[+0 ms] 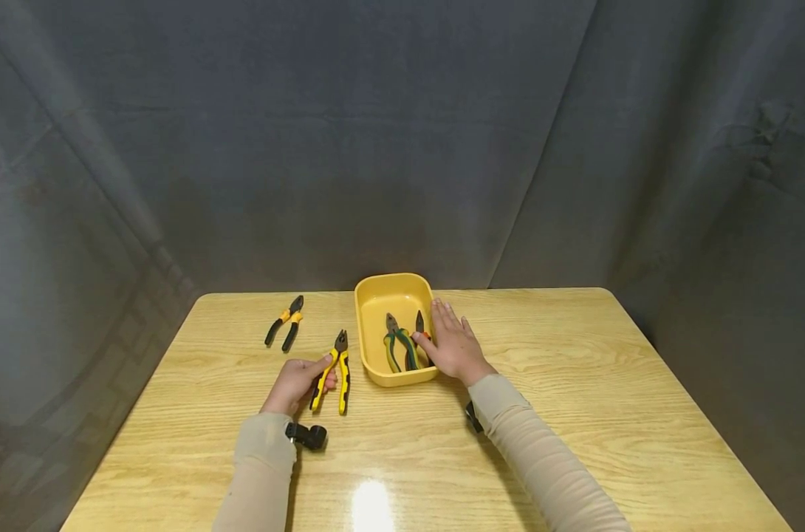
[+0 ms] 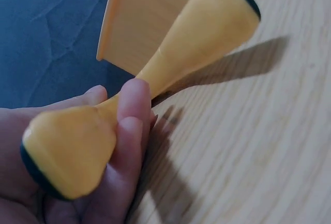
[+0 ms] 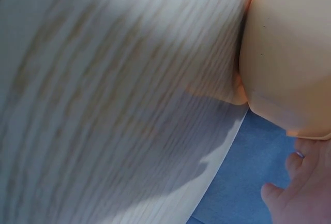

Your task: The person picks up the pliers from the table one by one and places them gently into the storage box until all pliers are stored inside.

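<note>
Pliers with yellow-and-black handles (image 1: pixel 332 378) lay on the wooden table (image 1: pixel 575 414), just left of the yellow tray (image 1: pixel 376 295), and my left hand (image 1: pixel 298 385) had its fingers (image 2: pixel 133 115) curled round one handle. From the left wrist view I saw the rubbery yellow grip, flared at the end and capped in black, with the second handle splayed toward the tray wall. My right hand (image 1: pixel 452 343) rested flat and relaxed against the tray's right rim, fingers straight, holding nothing.

I judged this as the pick-up stage of gathering tools into the tray: two pairs (image 1: pixel 402 343), one with green handles, were already lying inside it, and a smaller orange-and-black pair (image 1: pixel 286 323) sat further left on the table, well apart. The next move, as I read it, called for lifting the gripped pliers clear over the smooth, rounded plastic rim without nudging the tray, which the right hand seemed placed to steady. The tabletop was glossy, grained laminate.
</note>
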